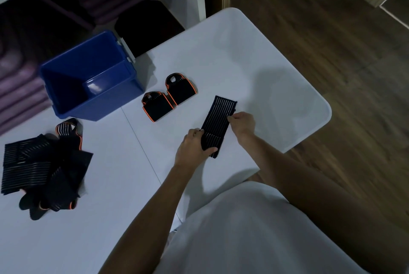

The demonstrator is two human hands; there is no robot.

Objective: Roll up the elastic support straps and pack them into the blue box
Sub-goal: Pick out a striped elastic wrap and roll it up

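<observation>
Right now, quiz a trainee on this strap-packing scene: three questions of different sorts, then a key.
1. True or false: the blue box already holds rolled straps.
2. Which hand grips the near end of the strap being handled: A left hand, B right hand?
3. How many folded orange-trimmed pieces lie between the box and that strap?

Key: 1 false, none show inside; 2 A, while the right hand pinches its side edge; 3 two.

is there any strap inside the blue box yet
No, the blue box shows only its bare blue inside, while the straps lie outside it on the table.
</observation>
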